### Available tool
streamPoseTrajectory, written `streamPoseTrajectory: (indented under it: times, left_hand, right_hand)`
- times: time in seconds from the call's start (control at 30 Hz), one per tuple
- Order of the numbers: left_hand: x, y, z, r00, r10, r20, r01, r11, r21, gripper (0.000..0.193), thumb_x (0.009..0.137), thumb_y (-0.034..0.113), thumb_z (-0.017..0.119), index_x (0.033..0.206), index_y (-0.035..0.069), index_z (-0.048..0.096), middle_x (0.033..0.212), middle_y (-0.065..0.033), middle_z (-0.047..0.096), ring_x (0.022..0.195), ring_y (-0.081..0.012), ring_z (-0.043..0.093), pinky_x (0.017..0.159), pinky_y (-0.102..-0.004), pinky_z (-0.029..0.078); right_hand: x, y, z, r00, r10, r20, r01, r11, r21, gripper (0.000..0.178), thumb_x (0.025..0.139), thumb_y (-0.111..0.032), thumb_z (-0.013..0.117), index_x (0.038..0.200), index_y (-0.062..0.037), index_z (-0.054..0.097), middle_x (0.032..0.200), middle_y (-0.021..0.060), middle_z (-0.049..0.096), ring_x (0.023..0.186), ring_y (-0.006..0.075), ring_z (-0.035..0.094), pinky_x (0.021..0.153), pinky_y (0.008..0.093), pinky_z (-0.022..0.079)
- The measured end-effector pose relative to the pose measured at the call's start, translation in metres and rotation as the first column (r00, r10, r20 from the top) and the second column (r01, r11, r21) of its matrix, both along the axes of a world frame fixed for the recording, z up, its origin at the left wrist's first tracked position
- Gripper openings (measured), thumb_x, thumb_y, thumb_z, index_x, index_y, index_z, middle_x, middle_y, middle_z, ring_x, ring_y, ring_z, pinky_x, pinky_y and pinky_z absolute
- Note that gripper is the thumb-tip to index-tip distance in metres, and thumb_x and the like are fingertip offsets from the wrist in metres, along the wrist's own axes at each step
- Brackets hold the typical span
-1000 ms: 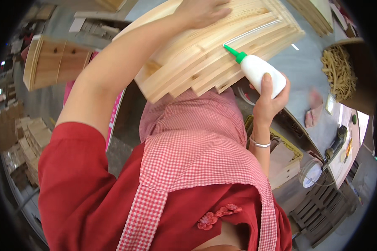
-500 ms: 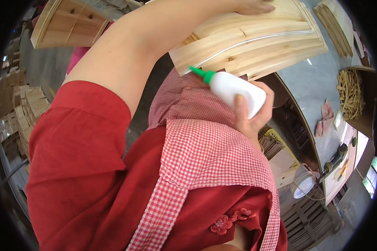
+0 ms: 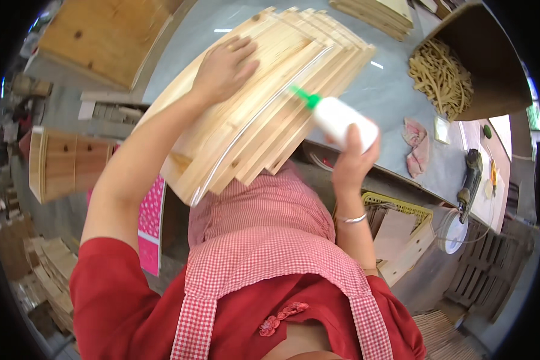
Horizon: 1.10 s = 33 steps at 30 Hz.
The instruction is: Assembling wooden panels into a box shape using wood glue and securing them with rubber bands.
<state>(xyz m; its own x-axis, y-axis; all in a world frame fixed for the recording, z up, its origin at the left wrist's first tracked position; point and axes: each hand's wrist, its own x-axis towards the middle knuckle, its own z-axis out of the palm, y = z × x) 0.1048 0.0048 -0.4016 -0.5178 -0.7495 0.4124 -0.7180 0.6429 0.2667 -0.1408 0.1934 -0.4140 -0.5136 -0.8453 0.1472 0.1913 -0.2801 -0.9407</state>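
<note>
A fanned stack of pale wooden boards (image 3: 246,114) lies on the grey worktable, its near corner reaching out over the edge by my apron. My left hand (image 3: 225,67) rests flat on the top board with its fingers spread. In my right hand (image 3: 355,157) is a white squeeze bottle (image 3: 342,120), gripped round its body. Its green nozzle points to the upper left, just right of the boards' stepped edges. A shiny whitish line of what looks like glue (image 3: 252,120) runs along the edge of one board.
A brown box with tan strips (image 3: 441,78) stands at the back right. Nearer lie a pink cloth (image 3: 416,147) and a dark power tool (image 3: 471,180). Below the table edge is a yellow crate (image 3: 402,207). More boards (image 3: 378,15) and a wooden panel (image 3: 105,36) are at the back.
My view has shifted, bringing the worktable and both forearms further into sight. The bottle has come away from the near end of the glue line toward its far end.
</note>
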Motion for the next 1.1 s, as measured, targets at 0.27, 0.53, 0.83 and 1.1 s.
streamPoseTrajectory:
  times: [0.27, 0.53, 0.83, 1.1]
  left_hand:
    - [-0.002, 0.0, 0.007, 0.999, 0.017, 0.04, -0.019, 0.998, 0.061, 0.043, 0.093, 0.03, 0.061, 0.129, 0.006, 0.063, 0.14, -0.0145, 0.056, 0.134, -0.033, 0.046, 0.112, -0.0431, 0.035]
    - [-0.006, 0.0, 0.011, 0.999, 0.02, 0.031, -0.022, 0.998, 0.065, 0.043, 0.092, 0.029, 0.062, 0.127, 0.004, 0.065, 0.14, -0.0146, 0.056, 0.134, -0.0328, 0.047, 0.111, -0.043, 0.036]
    - [0.0, -0.003, 0.001, 1.0, 0.021, 0.023, -0.022, 0.998, 0.051, 0.044, 0.093, 0.032, 0.06, 0.127, 0.005, 0.064, 0.139, -0.0149, 0.057, 0.133, -0.0335, 0.049, 0.11, -0.0432, 0.038]
    - [-0.002, 0.005, 0.002, 0.992, -0.052, -0.119, 0.041, 0.995, -0.092, 0.034, 0.091, 0.028, 0.06, 0.107, -0.001, 0.065, 0.119, -0.0233, 0.063, 0.114, -0.0407, 0.056, 0.098, -0.0483, 0.045]
  right_hand:
    - [-0.095, -0.096, -0.01, 0.932, -0.36, -0.03, 0.361, 0.932, 0.032, 0.041, 0.094, -0.025, 0.068, 0.108, 0.0082, 0.049, 0.098, 0.0178, 0.064, 0.069, 0.0216, 0.068, 0.055, 0.0312, 0.058]
    - [-0.104, -0.124, -0.023, 0.927, -0.366, -0.084, 0.373, 0.924, 0.086, 0.036, 0.093, -0.022, 0.069, 0.105, 0.007, 0.052, 0.093, 0.0175, 0.065, 0.064, 0.0223, 0.068, 0.051, 0.0306, 0.057]
    - [-0.087, -0.093, -0.02, 0.95, -0.274, -0.146, 0.288, 0.955, 0.077, 0.034, 0.092, -0.019, 0.07, 0.1, 0.0082, 0.051, 0.091, 0.0168, 0.064, 0.066, 0.0222, 0.068, 0.049, 0.0308, 0.058]
    - [-0.018, 0.0, -0.017, 0.968, -0.063, -0.242, 0.095, 0.988, 0.124, 0.041, 0.089, -0.022, 0.073, 0.112, 0.0054, 0.053, 0.101, 0.0118, 0.059, 0.084, 0.0171, 0.061, 0.061, 0.0313, 0.056]
